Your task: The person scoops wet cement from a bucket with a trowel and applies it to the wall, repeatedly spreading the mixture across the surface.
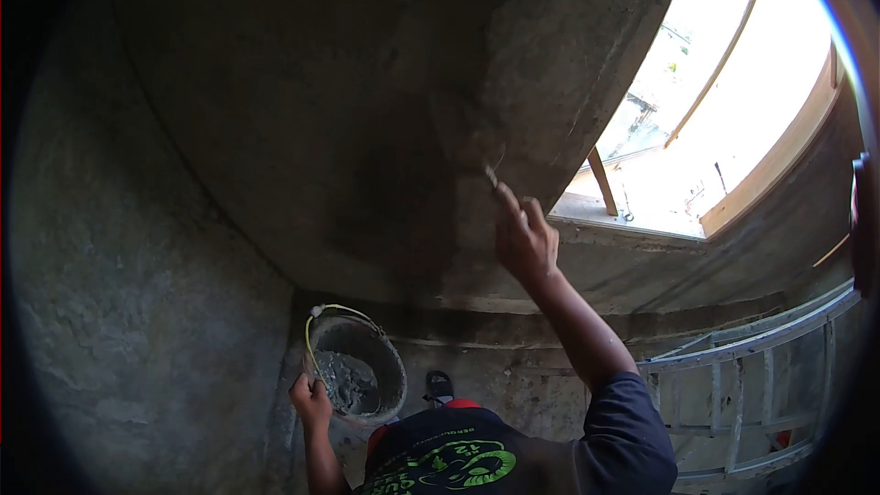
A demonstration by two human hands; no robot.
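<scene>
Shirt: your dark shirt (440, 458), with green print across it, lies nearest the camera at the bottom; red cloth shows at its upper edge.
Right hand: your right hand (528, 243) is raised in front of the wall, fingers closed around the handle of a trowel (492, 176).
Trowel: its handle points up and away from your fist; the blade is blurred against the dark wall, so you cannot tell whether it touches.
Left hand: your left hand (312, 401) is closed on the yellow handle (309, 346), at the near left side of the bucket (391, 367).
Bucket: it sits low beside the wall corner, its mouth open towards you, with wet grey mix (348, 383) inside.
Wall: the wall (275, 128) is grey and rough, with a darker patch below and left of the trowel.
Foot: a dark sandal (439, 385) shows just right of the bucket, on the floor (495, 376).
Window: a bright opening (733, 101) with wooden pieces lies up to your right.
Ladder: a metal ladder (717, 394) lies at your lower right.
</scene>
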